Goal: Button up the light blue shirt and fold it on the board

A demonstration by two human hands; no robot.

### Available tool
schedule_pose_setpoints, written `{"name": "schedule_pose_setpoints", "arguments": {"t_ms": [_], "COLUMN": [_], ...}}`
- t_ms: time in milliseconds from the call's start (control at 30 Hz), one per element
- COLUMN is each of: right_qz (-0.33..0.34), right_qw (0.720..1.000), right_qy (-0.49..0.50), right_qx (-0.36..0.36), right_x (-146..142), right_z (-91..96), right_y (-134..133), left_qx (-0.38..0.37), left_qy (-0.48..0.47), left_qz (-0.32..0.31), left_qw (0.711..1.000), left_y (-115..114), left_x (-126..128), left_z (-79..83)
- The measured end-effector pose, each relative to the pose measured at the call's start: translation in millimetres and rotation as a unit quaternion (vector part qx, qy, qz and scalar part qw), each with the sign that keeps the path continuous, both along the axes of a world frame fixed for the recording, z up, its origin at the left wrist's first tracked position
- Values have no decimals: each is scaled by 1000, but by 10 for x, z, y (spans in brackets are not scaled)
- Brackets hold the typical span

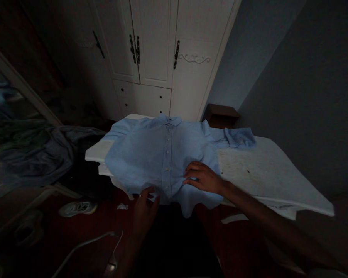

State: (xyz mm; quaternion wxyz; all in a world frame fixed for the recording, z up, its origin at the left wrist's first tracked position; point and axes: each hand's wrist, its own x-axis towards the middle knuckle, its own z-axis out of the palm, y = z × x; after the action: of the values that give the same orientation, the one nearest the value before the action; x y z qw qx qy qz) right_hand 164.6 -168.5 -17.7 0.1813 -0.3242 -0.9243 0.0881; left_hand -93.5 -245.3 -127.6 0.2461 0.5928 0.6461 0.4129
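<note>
A light blue button-up shirt (142, 150) lies front side up, its collar at the far edge and its hem towards me. My right hand (204, 177) rests on the shirt's lower front, right of the button row, with thumb and fingers pinching a fold of cloth. At the hem, just left of the buttons, my left hand (145, 204) has its fingers curled round the edge of the fabric; a ring shows on one finger. One sleeve stretches out to the right, while the other hangs over at the left.
Beneath the shirt is a white, stained tabletop (257, 166). A white wardrobe (153, 46) stands behind it, beside a small brown cabinet (222, 114). Clothes (38, 158) are heaped at left. A shoe (77, 208) and a pale cable (84, 244) lie on the red floor.
</note>
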Motion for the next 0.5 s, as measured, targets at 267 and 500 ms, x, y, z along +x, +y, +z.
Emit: {"name": "schedule_pose_setpoints", "arguments": {"t_ms": [267,500], "right_qz": [-115,-369], "right_qw": [983,924], "right_qy": [131,-5], "right_qx": [52,96], "right_x": [160,591], "right_z": [390,599], "right_y": [468,1060], "left_qx": [112,223], "left_qy": [80,105], "left_qz": [120,28], "left_qw": [983,969], "left_y": [-103,14], "left_x": [262,539], "left_z": [-195,341]}}
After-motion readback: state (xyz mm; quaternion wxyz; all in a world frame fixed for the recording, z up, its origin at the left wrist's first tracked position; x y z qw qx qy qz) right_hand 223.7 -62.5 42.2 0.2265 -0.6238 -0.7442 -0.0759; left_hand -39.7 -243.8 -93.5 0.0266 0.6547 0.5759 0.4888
